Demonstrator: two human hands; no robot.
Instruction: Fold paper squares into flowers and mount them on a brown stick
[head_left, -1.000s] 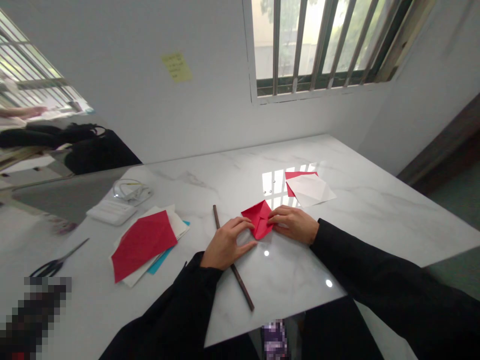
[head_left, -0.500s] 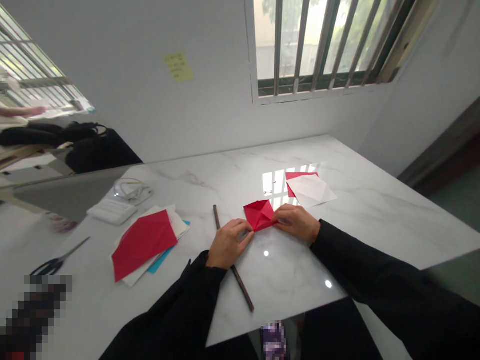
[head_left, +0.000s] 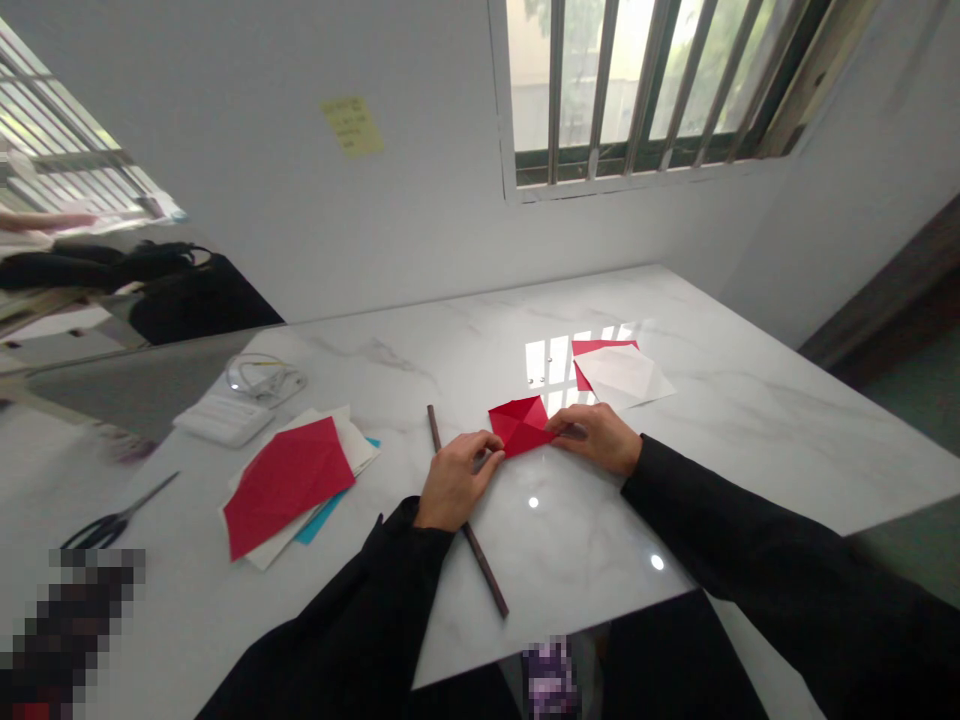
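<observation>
The folded red paper [head_left: 523, 428] lies on the worktop [head_left: 592, 560] between the hands. Its near left corner is pinched by the left hand [head_left: 459, 482] and its right corner by the right hand [head_left: 598, 438], thumb and fingers closed in each grip; the near edge is probably held at both ends so that it is kept steady. A dark rod [head_left: 487, 575] is crossed by the left hand; whether it is touched cannot be told. The paper pile [head_left: 292, 488] at the left is presumably set aside so that room is left for handling.

Counted are one folded paper, one rod and one pair of scissors [head_left: 116, 525]; beyond the right hand, one white sheet [head_left: 626, 378] is laid partly over one flat red sheet [head_left: 582, 378]; in the pile, one red top sheet and one blue sheet [head_left: 326, 517] are seen, while the whitish sheets between cannot be counted exactly
</observation>
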